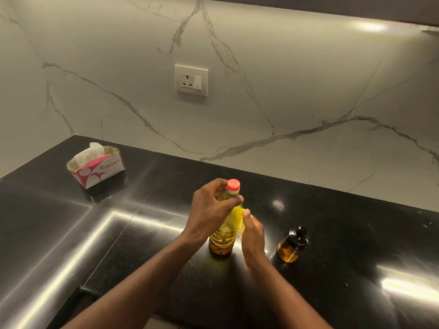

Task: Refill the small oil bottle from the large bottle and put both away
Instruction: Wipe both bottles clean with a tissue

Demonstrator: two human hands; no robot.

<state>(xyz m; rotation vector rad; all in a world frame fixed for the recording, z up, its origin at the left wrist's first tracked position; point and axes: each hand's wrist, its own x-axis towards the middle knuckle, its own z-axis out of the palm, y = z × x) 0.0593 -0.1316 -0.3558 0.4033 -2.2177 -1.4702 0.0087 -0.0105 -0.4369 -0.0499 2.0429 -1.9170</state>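
The left hand (210,210) holds the big bottle (225,231) near its top. Its fingers and thumb are curled round the thin part just under the red cap (233,185). The cap is on and sticks up just above the fingers. The bottle stands straight up on the black counter (332,233), and it is full of yellow oil right down below the grip.

The right hand (253,236) is lower than the grip, close against the right side of the bottle. Its fingers are straight and together and hold nothing. This hand is blurry, so I cannot tell if it really touches the bottle.

The small bottle (291,245) stands on the counter to the right of the grip, past the right hand, apart from both hands. It has a dark top and some brown oil at the bottom.

Far to the left of the grip, near the back of the counter, sits a pink and white tissue box (96,166) with a tissue poking out. Behind the grip is a white stone wall (285,79) with grey lines, and high up on it is a socket (191,80)
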